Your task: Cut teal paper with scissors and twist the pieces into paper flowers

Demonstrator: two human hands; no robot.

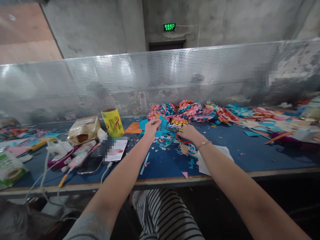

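Clock positions are taken from the space between the two hands, with twelve o'clock towards the perforated screen (pixel 160 73).

Work-piece: the blue paper (pixel 163 123) is at about eleven o'clock, raised over the desk (pixel 240 156). The left hand (pixel 153 127) has its grip pinched together on the paper's near side, presumably to steady it and leave the part towards the scissors (pixel 185 141) free.

Tool: the right hand (pixel 190 132) has its grip clamped around the red handles. The blades point towards nine o'clock, close to the paper; this places the tool ready to meet the sheet, in my judgement. Whether the blades are parted or touching the paper cannot be told at this size.

Surroundings: the heap of layered paper flowers (pixel 188 110) is at twelve to one o'clock, against the screen, apparently to free the near working area. Small clippings (pixel 162 143) lie at six o'clock, directly below the hands, where offcuts would naturally drop. A white sheet (pixel 203 163) lies at four o'clock, partly hidden under the right forearm. A lit phone (pixel 117 149) lies at eight o'clock, likely set aside for viewing without obstructing the hands.
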